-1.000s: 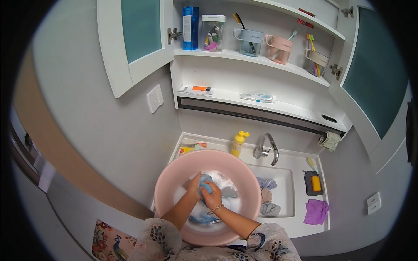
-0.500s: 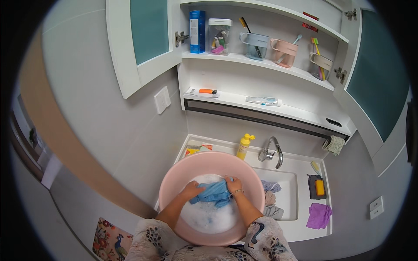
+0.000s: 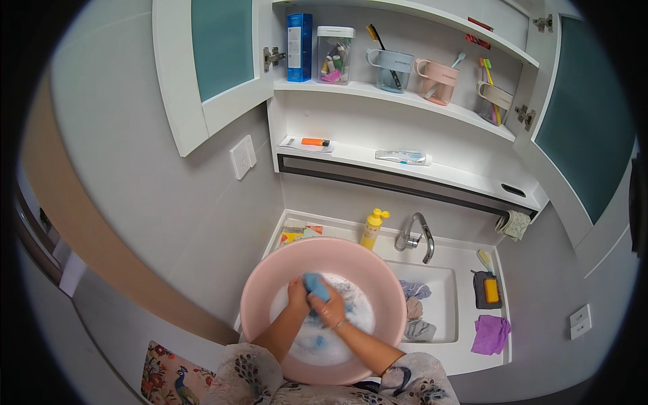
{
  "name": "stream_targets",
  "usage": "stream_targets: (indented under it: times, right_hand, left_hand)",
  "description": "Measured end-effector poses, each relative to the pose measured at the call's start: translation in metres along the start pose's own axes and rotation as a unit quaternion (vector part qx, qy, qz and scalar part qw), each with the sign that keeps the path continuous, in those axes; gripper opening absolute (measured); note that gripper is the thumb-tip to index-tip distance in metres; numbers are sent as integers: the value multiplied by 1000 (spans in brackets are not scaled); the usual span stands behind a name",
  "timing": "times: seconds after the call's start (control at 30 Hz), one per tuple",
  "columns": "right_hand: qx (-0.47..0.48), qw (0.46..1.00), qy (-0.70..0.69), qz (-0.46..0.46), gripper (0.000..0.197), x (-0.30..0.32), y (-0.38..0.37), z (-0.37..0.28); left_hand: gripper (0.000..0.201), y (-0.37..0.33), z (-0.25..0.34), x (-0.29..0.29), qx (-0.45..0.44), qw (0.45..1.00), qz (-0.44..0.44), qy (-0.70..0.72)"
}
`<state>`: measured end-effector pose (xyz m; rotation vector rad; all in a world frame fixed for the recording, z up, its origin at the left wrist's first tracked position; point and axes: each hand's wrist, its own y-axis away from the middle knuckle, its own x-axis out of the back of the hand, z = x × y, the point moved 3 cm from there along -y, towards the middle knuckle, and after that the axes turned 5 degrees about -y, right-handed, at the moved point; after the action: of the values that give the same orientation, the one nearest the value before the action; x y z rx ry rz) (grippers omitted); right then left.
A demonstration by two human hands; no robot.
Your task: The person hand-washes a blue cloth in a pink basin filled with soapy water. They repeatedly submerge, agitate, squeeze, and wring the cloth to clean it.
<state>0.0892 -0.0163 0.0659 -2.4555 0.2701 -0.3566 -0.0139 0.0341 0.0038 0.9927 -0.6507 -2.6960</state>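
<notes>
A large pink basin [image 3: 263, 266] of foamy water [image 3: 351, 314] stands on the counter in front of me. Over the suds, both hands are closed round a bunched blue cloth [image 3: 314, 286]. My left hand [image 3: 298, 294] grips it from the left, and my right hand [image 3: 329, 310], with a bracelet at the wrist, presses on it from the right. Part of the cloth sticks up between the hands; some of it is hidden under the fingers and hangs toward the foam.
Right of the basin, a white sink [image 3: 439, 297] holds several crumpled cloths [image 3: 418, 329] under a chrome faucet [image 3: 424, 236]. A yellow bottle [image 3: 372, 229] stands behind the basin. A purple cloth [image 3: 491, 334] and yellow soap [image 3: 491, 291] lie at the right. Above is an open cabinet [image 3: 398, 125].
My hands have come together and the cloth, stretched between them before, is now bunched up. The right hand moved left, and the view shifted slightly.
</notes>
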Motion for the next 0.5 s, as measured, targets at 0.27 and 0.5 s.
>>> stream_targets:
  times: [0.27,0.5]
  right_hand:
    - [-341,938,-32,62,27,21,-20,4]
    - [-245,958,97,-110,24,13,-13,-1]
  left_hand:
    - [40,31,-22,-20,-35,990,26,-134]
    - [48,40,-26,-17,90,993,-74,-24]
